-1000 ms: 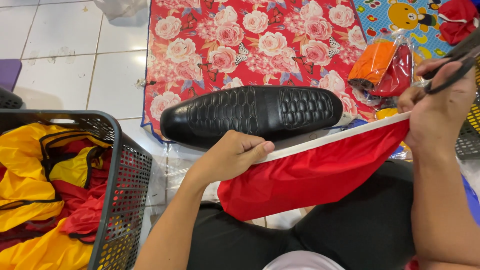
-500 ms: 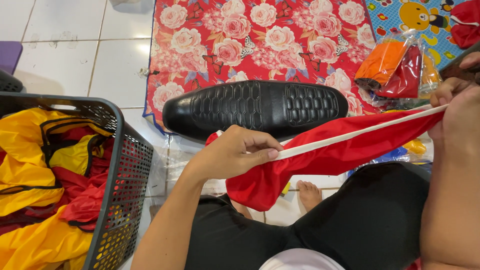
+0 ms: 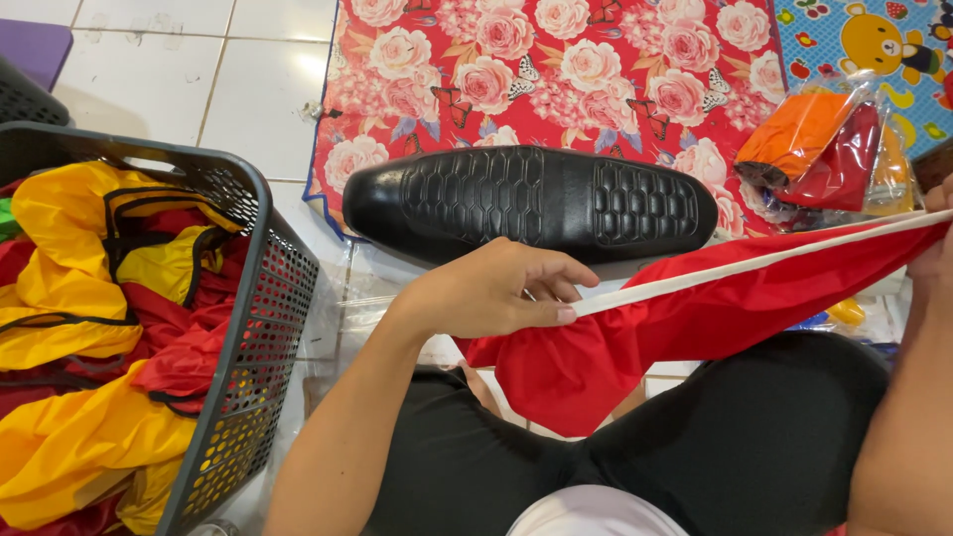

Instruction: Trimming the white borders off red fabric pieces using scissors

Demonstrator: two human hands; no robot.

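Floor: white ceramic tiles (image 3: 248, 89) with dark grout lines, visible across the upper left of the frame. A red floral mat (image 3: 556, 69) with pink roses and butterflies lies over the tiles at upper centre; a second mat, blue with cartoon figures (image 3: 864, 40), adjoins it at the upper right corner.

Left hand (image 3: 491, 293), centre of frame: thumb and fingers pinched shut on the end of the white edging strip (image 3: 754, 263) of a red cloth (image 3: 635, 342). The strip runs taut, rising toward the right edge of the frame. The cloth hangs below the strip, draping over the lap in black trousers (image 3: 695, 457) at lower centre.

Right hand (image 3: 938, 253): only a sliver shows at the right edge, at the far end of the strip; forearm visible below it. Grip cannot be told from this view.

Black padded seat (image 3: 531, 203), long, with hexagon-stitched surface, lies on the floral mat just above the left hand.

Dark grey perforated plastic basket (image 3: 263, 337) at left, holding crumpled yellow and red garments (image 3: 89, 328) with black trim. Clear bags of orange and red fabric (image 3: 824, 144) at upper right, on the mats. A purple object (image 3: 35, 45) sits at the upper left corner.
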